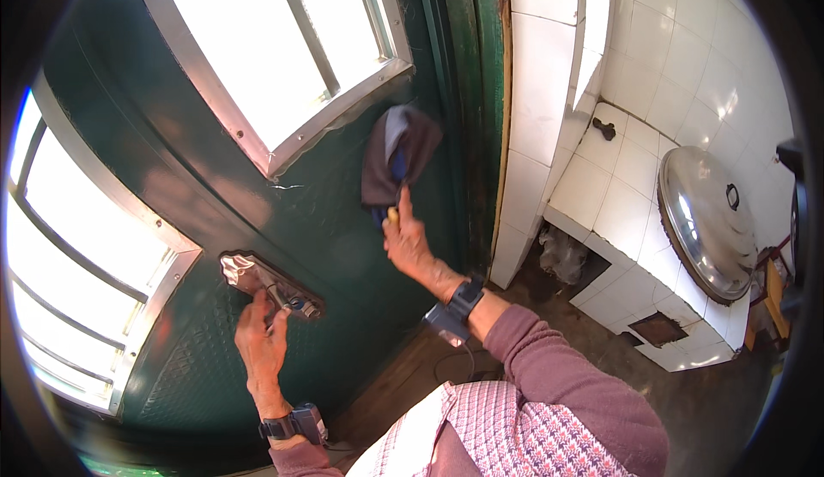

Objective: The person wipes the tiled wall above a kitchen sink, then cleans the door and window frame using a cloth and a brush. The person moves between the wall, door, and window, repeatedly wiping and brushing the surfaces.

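Observation:
My left hand (262, 342) is at the metal door handle (277, 289), thumb and fingers around its lever, on a dark green door (347, 264). To the right, my right hand (409, 239) grips a yellow piece, perhaps a handle, with the index finger stretched along it. From that hand a dark brown and blue cloth (402, 155) extends upward, slightly blurred, in front of the door below the right-hand window. How the cloth is fixed to the yellow piece cannot be told. Both wrists wear dark straps with small boxes.
Two barred windows with metal frames (341, 115) are set in the door. Right of the worn green wooden door frame (489, 91) is a white tiled wall. Beyond stands a tiled stove (611, 194) with a large domed metal lid (708, 219). A cable hangs near my right forearm.

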